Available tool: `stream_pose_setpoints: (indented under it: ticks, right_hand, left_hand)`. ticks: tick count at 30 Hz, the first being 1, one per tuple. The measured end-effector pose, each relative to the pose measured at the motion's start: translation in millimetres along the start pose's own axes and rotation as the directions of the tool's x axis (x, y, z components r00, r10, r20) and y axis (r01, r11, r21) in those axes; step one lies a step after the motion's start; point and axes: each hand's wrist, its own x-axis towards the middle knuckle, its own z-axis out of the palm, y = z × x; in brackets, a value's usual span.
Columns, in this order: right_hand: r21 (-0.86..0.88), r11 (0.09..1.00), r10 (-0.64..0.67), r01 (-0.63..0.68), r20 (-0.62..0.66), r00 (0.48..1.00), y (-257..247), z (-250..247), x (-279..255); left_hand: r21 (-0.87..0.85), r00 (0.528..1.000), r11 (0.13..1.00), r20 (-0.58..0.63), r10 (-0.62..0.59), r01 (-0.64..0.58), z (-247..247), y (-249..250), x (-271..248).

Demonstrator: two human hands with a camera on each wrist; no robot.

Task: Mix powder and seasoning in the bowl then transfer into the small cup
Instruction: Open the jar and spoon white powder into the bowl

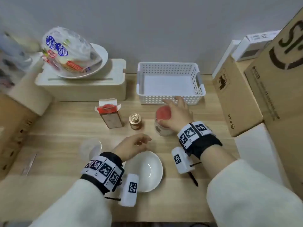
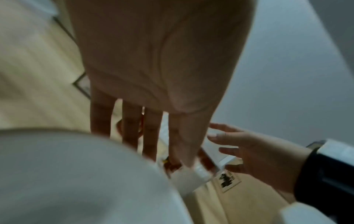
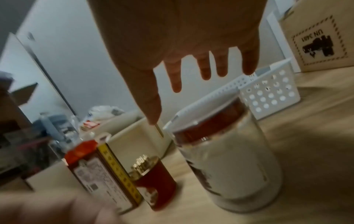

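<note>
A white bowl [image 1: 147, 171] sits near the table's front edge. My left hand [image 1: 139, 143] hovers over its far rim, fingers relaxed and holding nothing; in the left wrist view those fingers [image 2: 149, 136] hang straight. My right hand [image 1: 176, 112] is spread over the red lid of a clear powder jar [image 1: 163, 126]. In the right wrist view this hand [image 3: 193, 75] is above the jar [image 3: 226, 159] with fingers straight, gripping nothing. A small gold-capped seasoning jar [image 1: 135, 121] and an opened red box [image 1: 109, 113] stand left of it. A clear small cup [image 1: 91, 147] stands left of the bowl.
A white perforated basket [image 1: 170, 82] stands just behind my right hand. Cardboard boxes [image 1: 242, 99] wall off the right side and more line the left edge. A pale wooden box [image 1: 82, 87] at the back left carries a plate with a plastic bag. Metal tweezers [image 1: 29, 164] lie front left.
</note>
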Motion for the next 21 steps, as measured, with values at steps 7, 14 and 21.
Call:
stream_pose_setpoints:
  ticks: [7,14,21]
  right_hand:
    - [-0.111,0.993,0.055,-0.039,0.144,0.988,8,23,16]
    - [0.053,0.998,0.04,-0.04,0.016,0.999,-5,1,-4]
    - [0.347,0.936,-0.052,0.055,-0.018,0.998,-53,-48,-45]
  left_hand:
    - [0.031,0.992,0.997,0.104,-0.078,0.075,10,-29,-7]
    - [-0.046,0.992,0.993,0.073,-0.106,0.109,5,-28,-12]
    - [-0.003,0.907,0.945,-0.28,0.314,-0.328,-14,45,-18]
